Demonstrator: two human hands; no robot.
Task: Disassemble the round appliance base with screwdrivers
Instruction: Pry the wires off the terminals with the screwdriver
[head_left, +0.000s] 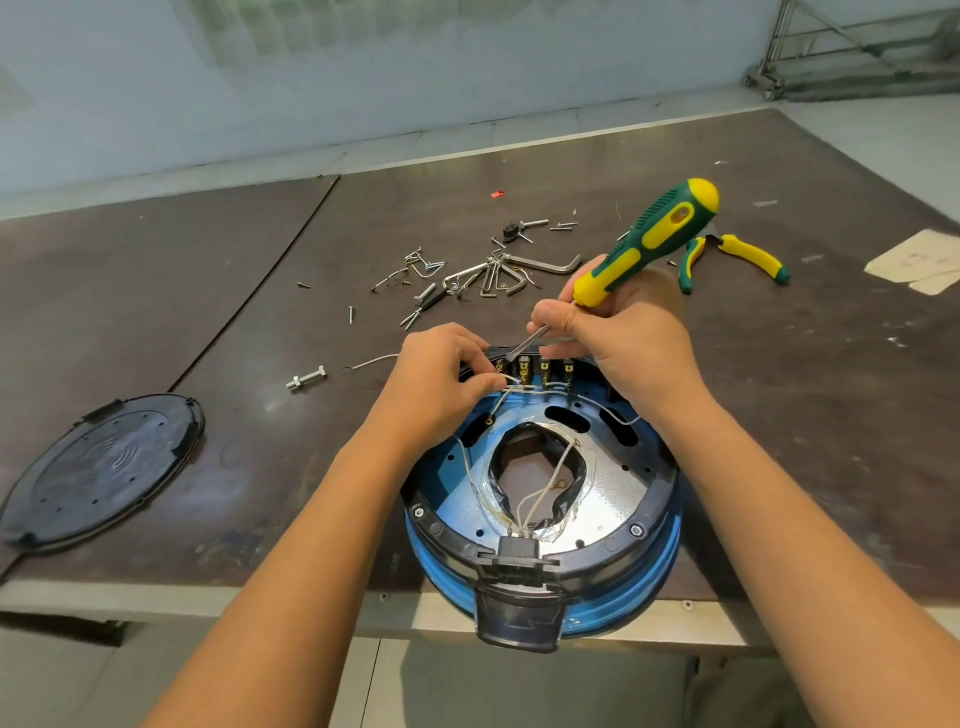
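Observation:
The round appliance base (613, 499), blue with a black rim and a silver inner plate, lies open at the table's front edge, white wires crossing its middle. A black terminal block with brass connectors (535, 370) sits at its far side. My left hand (441, 379) pinches a white wire at the block's left end. My right hand (623, 332) grips a green and yellow screwdriver (649, 241), its shaft slanting down-left so the tip rests at the top of the terminal block.
A removed black round cover (98, 467) lies at the left. Behind the base are several loose screws, hex keys (498, 273) and a bolt (306, 378). Green and yellow pliers (737, 260) lie at the right, paper scraps (919, 260) beyond them.

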